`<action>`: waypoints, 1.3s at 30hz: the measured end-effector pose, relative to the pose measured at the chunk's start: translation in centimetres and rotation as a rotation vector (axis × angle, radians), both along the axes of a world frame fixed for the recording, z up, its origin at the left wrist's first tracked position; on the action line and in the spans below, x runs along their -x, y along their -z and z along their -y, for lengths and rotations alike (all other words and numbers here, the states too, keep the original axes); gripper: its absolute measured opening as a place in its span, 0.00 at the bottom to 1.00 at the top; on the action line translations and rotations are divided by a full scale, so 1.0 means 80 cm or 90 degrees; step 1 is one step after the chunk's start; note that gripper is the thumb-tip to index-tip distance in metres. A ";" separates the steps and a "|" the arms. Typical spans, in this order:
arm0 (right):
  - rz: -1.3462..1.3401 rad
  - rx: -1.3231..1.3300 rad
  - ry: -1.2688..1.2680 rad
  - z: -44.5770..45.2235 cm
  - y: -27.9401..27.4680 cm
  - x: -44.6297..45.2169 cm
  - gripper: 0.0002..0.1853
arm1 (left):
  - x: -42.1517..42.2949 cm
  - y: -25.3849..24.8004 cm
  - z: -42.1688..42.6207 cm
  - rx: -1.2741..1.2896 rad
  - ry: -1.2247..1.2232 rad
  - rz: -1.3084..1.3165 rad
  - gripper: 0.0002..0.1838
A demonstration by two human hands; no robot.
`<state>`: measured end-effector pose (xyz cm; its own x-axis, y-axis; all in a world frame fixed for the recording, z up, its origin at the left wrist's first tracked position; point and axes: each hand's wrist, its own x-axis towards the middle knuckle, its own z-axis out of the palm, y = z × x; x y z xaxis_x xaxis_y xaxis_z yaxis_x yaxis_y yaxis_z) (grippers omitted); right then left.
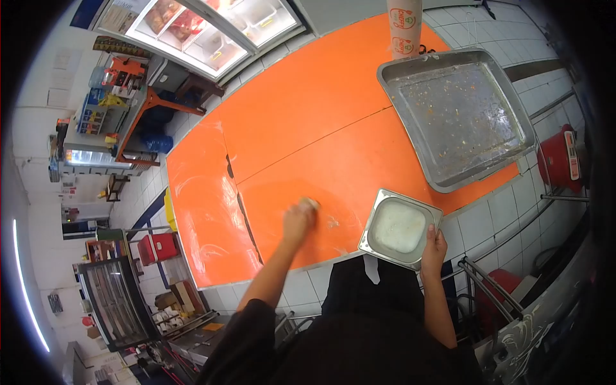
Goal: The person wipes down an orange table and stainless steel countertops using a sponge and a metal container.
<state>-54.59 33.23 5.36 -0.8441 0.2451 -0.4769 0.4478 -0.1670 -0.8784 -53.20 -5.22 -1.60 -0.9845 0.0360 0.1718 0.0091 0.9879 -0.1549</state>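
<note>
Small yellowish sponge [310, 203], gripped by the curled fingers of the left hand [299, 222] at the orange tabletop [289, 144]; right hand [434, 251] clasps the square silvery metal pan [371, 224].

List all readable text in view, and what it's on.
"CHO…": red logos on the white printed cylinder, rest of the word unclear.
Label on the red container: too small to read.
Wall papers: too blurred.
Blue-and-white packets on the shelf: too small.
No other text legible.
</note>
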 end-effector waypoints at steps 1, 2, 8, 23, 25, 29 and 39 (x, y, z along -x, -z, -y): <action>0.010 -0.005 -0.030 -0.005 0.002 -0.001 0.18 | 0.019 -0.007 0.020 -0.017 -0.068 -0.028 0.06; -0.001 -0.008 -0.028 -0.008 0.004 0.003 0.18 | 0.033 0.009 0.042 -0.083 -0.160 -0.058 0.06; -0.010 0.027 -0.030 -0.013 0.001 -0.006 0.20 | 0.042 -0.020 -0.117 -0.215 -0.019 0.012 0.07; -0.006 0.038 -0.251 0.040 0.018 -0.001 0.16 | 0.037 -0.163 -0.134 -0.498 0.157 0.175 0.20; -0.074 0.037 -0.218 0.068 0.006 0.000 0.13 | 0.051 -0.130 -0.186 -0.376 0.138 0.380 0.23; -0.097 -0.041 -0.229 0.083 0.028 0.005 0.13 | 0.064 -0.076 -0.199 -0.279 0.161 0.259 0.21; -0.087 -0.170 -0.138 0.112 -0.005 0.011 0.15 | 0.075 -0.055 -0.149 -0.768 0.152 0.474 0.24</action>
